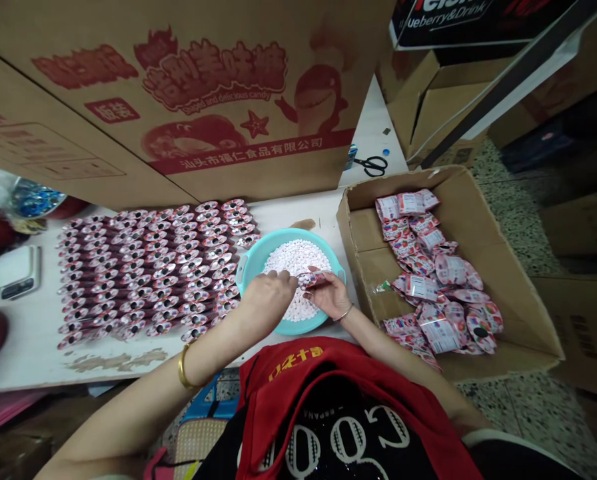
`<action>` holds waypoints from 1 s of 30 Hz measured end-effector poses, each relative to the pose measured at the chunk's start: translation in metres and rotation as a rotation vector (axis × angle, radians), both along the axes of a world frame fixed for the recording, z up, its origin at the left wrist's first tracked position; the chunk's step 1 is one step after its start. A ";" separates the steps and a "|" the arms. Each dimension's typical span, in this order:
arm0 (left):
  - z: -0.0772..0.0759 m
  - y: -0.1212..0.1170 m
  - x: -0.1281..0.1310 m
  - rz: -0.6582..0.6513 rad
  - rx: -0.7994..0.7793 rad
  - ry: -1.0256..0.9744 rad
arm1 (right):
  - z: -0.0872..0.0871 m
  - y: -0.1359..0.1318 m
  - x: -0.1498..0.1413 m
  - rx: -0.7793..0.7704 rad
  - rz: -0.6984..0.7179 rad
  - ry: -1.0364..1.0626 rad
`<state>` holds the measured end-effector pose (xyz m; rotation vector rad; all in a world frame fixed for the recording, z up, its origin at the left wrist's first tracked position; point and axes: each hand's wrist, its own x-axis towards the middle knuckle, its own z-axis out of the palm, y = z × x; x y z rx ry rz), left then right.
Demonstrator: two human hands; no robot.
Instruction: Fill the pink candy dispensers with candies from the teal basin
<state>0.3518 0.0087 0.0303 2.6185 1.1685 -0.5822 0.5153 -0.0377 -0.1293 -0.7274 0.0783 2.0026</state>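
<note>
Terrazzo floor (528,413) off to the right, and above the fingers a big cardboard carton (203,87) printed in red: a cartoon fish, a starfish, "Shaped and delicious candy" and the line 汕头市福仁食品有限公司. Higher still, past the carton's corner, black-handled scissors (371,165) on the white table (33,353), and a black sign (458,20) with "ueberry&Drink" legible.

Right hand (331,295): fingers pinched together on a small, crinkled pink-and-silver packet (308,279). Left hand (267,300): fingers together, tips at the packet's end, contact impossible to tell. Both hands over a round teal plastic basin (251,263), directly under the fingers and heaped with small white candies (298,257).

Left of the fingers, many similar packets (148,273) in tight overlapping rows on the table, just beside the basin. Right of the fingers, an open, low cardboard box (358,220) holding a loose pile of larger pink-and-white candy bags (443,280), their labels too small to read. Farther left, beyond the rows, a digital scale (18,270). Below the hands, a red vest (298,380) with yellow lettering, upside down and unreadable.
</note>
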 end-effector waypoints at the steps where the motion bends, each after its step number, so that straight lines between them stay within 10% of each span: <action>1: 0.002 0.000 0.001 -0.029 0.020 -0.013 | 0.000 0.000 0.001 0.000 -0.002 0.006; 5: -0.017 0.009 -0.023 0.019 0.108 -0.139 | 0.002 0.002 0.007 0.003 -0.046 -0.025; 11: -0.134 0.019 -0.069 0.203 -0.028 -0.057 | 0.010 0.004 0.025 0.023 -0.060 -0.072; 17: -0.215 -0.009 -0.031 0.240 -0.297 -0.345 | 0.013 0.007 0.035 0.063 -0.071 -0.132; 24: -0.218 -0.021 -0.014 0.273 -0.379 -0.643 | 0.015 0.007 0.039 0.051 -0.128 -0.185; 30: -0.151 -0.003 -0.061 0.242 -0.274 -0.763 | 0.011 0.005 0.034 0.048 -0.174 -0.184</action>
